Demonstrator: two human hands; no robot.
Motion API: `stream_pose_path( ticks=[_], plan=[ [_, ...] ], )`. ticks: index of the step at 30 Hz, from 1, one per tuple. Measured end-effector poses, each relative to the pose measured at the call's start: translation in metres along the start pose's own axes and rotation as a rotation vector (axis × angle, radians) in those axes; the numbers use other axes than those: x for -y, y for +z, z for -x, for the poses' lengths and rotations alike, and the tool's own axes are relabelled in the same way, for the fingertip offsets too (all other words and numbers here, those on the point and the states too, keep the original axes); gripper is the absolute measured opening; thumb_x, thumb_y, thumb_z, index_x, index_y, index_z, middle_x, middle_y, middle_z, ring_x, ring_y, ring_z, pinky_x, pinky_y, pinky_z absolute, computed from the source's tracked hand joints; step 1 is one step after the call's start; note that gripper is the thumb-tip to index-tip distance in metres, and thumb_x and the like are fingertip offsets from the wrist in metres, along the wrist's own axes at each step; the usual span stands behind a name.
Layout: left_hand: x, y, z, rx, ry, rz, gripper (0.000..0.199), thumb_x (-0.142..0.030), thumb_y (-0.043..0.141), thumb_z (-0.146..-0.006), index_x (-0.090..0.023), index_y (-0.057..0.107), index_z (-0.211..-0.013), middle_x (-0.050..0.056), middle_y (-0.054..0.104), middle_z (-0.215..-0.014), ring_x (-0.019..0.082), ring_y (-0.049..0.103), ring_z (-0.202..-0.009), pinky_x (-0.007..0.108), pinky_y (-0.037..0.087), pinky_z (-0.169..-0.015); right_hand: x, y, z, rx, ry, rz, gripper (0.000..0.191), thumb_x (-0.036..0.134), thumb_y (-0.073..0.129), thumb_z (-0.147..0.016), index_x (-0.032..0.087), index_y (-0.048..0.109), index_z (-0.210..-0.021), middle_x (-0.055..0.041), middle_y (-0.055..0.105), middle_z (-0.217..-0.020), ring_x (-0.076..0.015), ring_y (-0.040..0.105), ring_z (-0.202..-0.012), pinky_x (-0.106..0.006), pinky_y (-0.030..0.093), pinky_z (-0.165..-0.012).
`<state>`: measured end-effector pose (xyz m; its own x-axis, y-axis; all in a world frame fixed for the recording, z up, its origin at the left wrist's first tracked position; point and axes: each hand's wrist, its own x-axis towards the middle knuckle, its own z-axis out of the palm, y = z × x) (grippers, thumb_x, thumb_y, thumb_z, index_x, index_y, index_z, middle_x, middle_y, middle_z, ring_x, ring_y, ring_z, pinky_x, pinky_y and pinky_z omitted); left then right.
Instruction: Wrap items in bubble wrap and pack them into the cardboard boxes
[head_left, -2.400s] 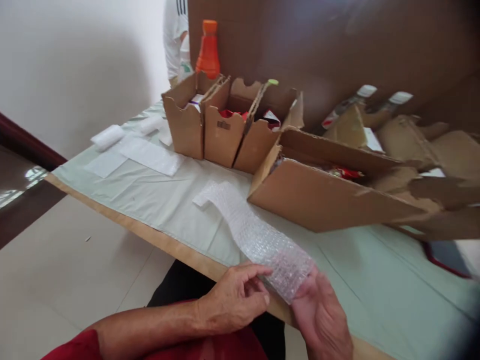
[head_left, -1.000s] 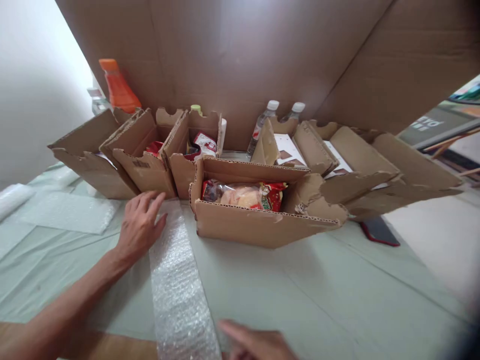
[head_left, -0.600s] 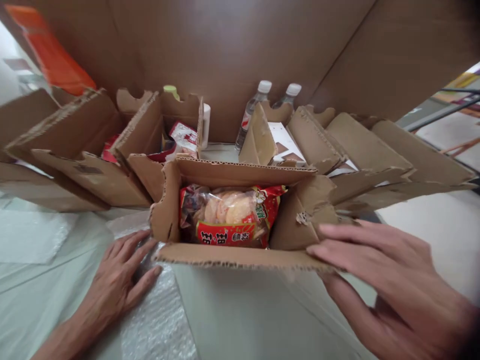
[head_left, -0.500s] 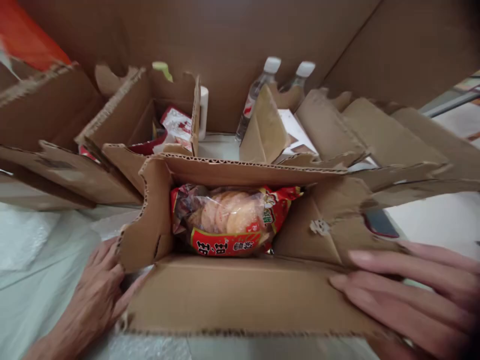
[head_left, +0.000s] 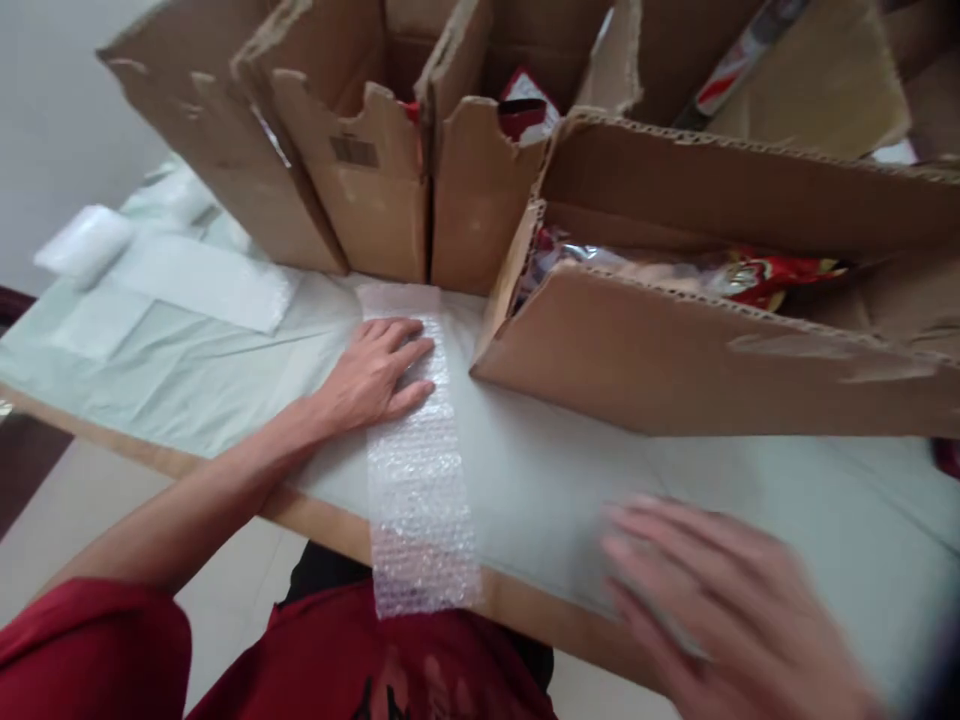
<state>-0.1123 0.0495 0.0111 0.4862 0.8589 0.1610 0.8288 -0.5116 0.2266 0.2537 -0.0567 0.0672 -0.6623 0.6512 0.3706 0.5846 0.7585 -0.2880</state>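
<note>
My left hand (head_left: 379, 375) lies palm down with its fingers apart on a strip of bubble wrap (head_left: 420, 500). The strip runs across the cloth-covered table and hangs over its front edge. My right hand (head_left: 705, 590) is above the table at the lower right, smeared by motion. A thin greyish edge shows between its thumb and fingers, too blurred to name. In front of both hands stands an open cardboard box (head_left: 675, 350). Inside it lies a red and clear bag of rice crackers (head_left: 780, 275), partly hidden by the near wall.
Several cardboard bins (head_left: 360, 180) stand in a row behind. One holds a red and white packet (head_left: 529, 105). A plastic bottle (head_left: 750, 55) leans at the back. White bubble wrap pieces (head_left: 202, 280) lie on the table's left. The table's wooden front edge (head_left: 330, 525) is close to my body.
The view has swung down and left. My right hand has left the open box's wall and come to the near side. My left hand now rests on the bubble wrap, away from the box.
</note>
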Motion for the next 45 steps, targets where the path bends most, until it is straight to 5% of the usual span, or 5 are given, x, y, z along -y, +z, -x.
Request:
stream_pose_path(
  ticks=[8,18,30,39,45],
  plan=[
    [0.010,-0.011,0.002,0.019,0.026,0.066,0.059,-0.043,0.058,-0.091,-0.011,0.056,-0.141,0.022,0.053,-0.147,0.040,0.050,-0.133,0.058,0.037,-0.112,0.072,0.069,-0.003,0.367,-0.158,-0.046,0.047,0.021,0.054,-0.099,0.017,0.051,-0.146,-0.0160,0.045,-0.158,-0.0339,0.036,-0.147,-0.052,0.040,-0.108],
    [-0.047,-0.032,0.123,-0.140,-0.021,0.242,0.036,-0.022,0.057,-0.096,-0.022,0.060,-0.132,0.014,0.058,-0.145,0.030,0.050,-0.140,0.055,0.048,-0.112,0.091,0.083,-0.012,0.221,-0.160,-0.022,0.043,0.015,0.054,-0.094,0.018,0.060,-0.137,-0.0124,0.059,-0.147,-0.0298,0.052,-0.133,-0.048,0.044,-0.104],
    [0.012,-0.016,-0.002,0.015,-0.014,0.002,0.040,-0.017,0.054,-0.094,-0.014,0.061,-0.133,0.019,0.057,-0.146,0.035,0.051,-0.137,0.055,0.045,-0.111,0.047,0.120,-0.144,0.244,0.012,0.084,0.049,0.033,0.065,-0.096,0.008,0.060,-0.138,-0.0250,0.052,-0.150,-0.0395,0.048,-0.139,-0.056,0.048,-0.108],
    [0.022,0.003,0.008,0.012,0.012,-0.059,0.043,-0.031,0.042,-0.103,-0.015,0.055,-0.140,0.017,0.050,-0.154,0.034,0.043,-0.144,0.053,0.035,-0.117,0.132,0.117,0.000,0.072,-0.187,-0.082,0.029,0.019,0.049,-0.100,0.019,0.068,-0.122,-0.0078,0.067,-0.138,-0.0262,0.052,-0.138,-0.047,0.039,-0.115],
    [0.023,0.000,0.008,-0.019,-0.011,0.005,0.050,-0.028,0.052,-0.098,-0.014,0.049,-0.146,0.019,0.040,-0.161,0.037,0.039,-0.146,0.058,0.031,-0.117,0.112,0.088,0.021,0.051,-0.063,-0.054,0.041,0.003,0.054,-0.093,0.015,0.062,-0.131,-0.0158,0.067,-0.135,-0.0288,0.052,-0.136,-0.047,0.042,-0.107]
  ],
)
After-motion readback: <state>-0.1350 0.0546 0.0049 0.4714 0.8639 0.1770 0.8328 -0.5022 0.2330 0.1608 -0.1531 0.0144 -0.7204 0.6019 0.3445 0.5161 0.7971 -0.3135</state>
